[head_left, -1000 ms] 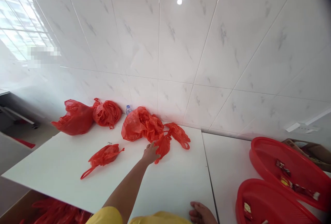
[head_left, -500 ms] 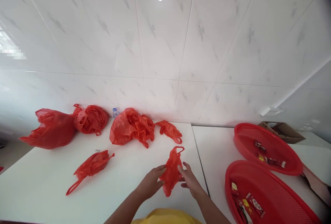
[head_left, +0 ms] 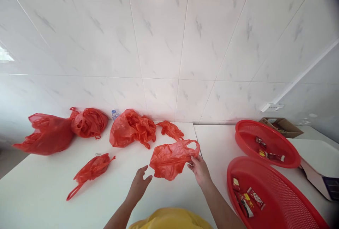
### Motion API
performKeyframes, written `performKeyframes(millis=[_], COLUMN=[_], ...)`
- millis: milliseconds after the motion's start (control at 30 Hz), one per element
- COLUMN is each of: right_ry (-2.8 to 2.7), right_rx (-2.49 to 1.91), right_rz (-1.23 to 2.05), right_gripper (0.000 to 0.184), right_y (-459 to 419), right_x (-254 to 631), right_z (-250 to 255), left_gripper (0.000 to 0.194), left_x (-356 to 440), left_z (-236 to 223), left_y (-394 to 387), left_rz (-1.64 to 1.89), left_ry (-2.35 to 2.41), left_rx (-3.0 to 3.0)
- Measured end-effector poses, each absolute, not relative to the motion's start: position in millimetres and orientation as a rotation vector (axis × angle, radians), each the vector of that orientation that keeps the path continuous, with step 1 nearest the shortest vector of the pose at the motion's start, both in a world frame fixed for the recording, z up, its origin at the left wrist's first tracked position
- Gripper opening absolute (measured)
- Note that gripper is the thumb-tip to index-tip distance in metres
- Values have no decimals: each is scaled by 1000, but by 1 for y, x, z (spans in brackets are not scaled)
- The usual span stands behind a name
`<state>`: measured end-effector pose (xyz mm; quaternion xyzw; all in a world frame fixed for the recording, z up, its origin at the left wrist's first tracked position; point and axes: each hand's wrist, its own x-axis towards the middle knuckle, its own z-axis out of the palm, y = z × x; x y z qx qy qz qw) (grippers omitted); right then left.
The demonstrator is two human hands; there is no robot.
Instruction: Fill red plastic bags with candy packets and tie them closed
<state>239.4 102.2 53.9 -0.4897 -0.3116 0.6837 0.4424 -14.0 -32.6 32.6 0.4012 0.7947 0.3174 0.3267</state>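
Observation:
A thin red plastic bag [head_left: 169,160] is spread out sideways above the white table, its handle loop pointing right. My right hand [head_left: 199,169] pinches the bag near the base of that loop. Just left of the bag, my left hand [head_left: 140,184] is apart from it, thumb and fingers spread with nothing in them. Behind the bag lies a small crumpled red bag [head_left: 171,130]. Another crumpled red bag [head_left: 92,170] rests on the table to the left of my left hand.
Bulky red bags [head_left: 132,128] and a clear bottle [head_left: 114,114] stand along the tiled wall. On the right are two red plastic baskets [head_left: 286,186] with several wrapped snacks inside, a cardboard box [head_left: 287,128] and a white scale [head_left: 317,162]. A seam divides the tabletops.
The bag, held upright between both hands before, is now opened out and turned sideways. My left hand has let go and moved left. The view has shifted slightly right.

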Motion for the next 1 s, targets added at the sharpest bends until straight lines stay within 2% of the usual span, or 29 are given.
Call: performKeyframes(millis=[133, 233, 333, 433, 567, 700, 767, 833, 900, 933, 1000], right_ry=[-1025, -1128, -1124, -1129, -1044, -976, -1098, -1218, -1384, -1502, -1774], right_rx=[-1164, -1144, -1123, -1101, -1205, -1418, -1419, -1285, -1169, -1135, -1100], right_rz=[1659, 1658, 1696, 1739, 1711, 1623, 1486, 1157, 866, 798, 801], right_gripper=[29, 25, 26, 22, 17, 23, 23, 32, 30, 29, 36], right_y=[89, 77, 65, 56, 56, 76, 90, 102, 110, 113, 115], right_x=[241, 234, 229, 231, 241, 250, 256, 267, 280, 285, 289], right_z=[73, 82, 87, 84, 62, 73, 104, 139, 161, 165, 156], left_gripper=[50, 64, 74, 65, 44, 40, 37, 27, 21, 17, 14], left_x=[-7, 11, 28, 35, 23, 9, 8, 12, 18, 20, 20], left_z=[49, 67, 76, 72, 64, 105, 149, 197, 231, 239, 234], left_y=[-21, -7, 3, 8, 17, 33, 37, 36, 33, 33, 34], left_rz=[995, 1033, 957, 1020, 1272, 1456, 1580, 1925, 2273, 2315, 2054], left_ry=[2112, 2032, 1898, 1667, 1479, 1429, 1389, 1357, 1416, 1388, 1342], left_rx=[1214, 1205, 870, 526, 401, 389, 485, 844, 1218, 1455, 1873])
